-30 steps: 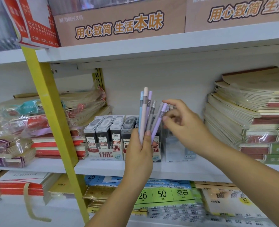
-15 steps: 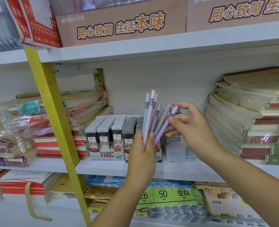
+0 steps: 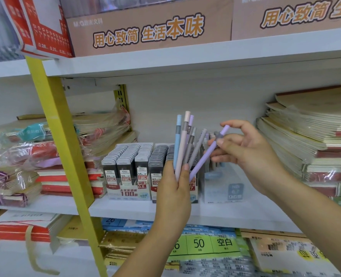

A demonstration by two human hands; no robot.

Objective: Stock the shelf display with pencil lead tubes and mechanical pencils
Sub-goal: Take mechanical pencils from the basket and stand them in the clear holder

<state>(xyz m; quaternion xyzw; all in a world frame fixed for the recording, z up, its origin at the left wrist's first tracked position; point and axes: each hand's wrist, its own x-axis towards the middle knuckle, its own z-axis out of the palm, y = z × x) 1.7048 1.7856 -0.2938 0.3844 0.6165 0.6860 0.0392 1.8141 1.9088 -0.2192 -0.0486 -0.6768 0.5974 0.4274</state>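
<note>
My left hand (image 3: 174,188) grips the lower ends of several pastel mechanical pencils (image 3: 182,144), fanned upward in front of the middle shelf. My right hand (image 3: 245,150) pinches the top of one purple pencil (image 3: 207,154), tilted out to the right of the bunch while its tip stays at my left hand. Behind them stand display boxes of dark pencil lead tubes (image 3: 129,158) on the white shelf (image 3: 125,208). A clear pencil display box (image 3: 222,186) sits just right of the lead boxes, partly hidden by my hands.
A yellow upright (image 3: 65,148) slants across the left. Wrapped notebook stacks (image 3: 25,156) lie on the left, and tall notebook piles (image 3: 313,136) on the right. Cardboard boxes (image 3: 149,27) sit on the upper shelf. Paper packs (image 3: 205,244) fill the shelf below.
My right hand has drawn the purple pencil's top outward to the right, away from the bunch. My left hand has kept its hold on the pencils.
</note>
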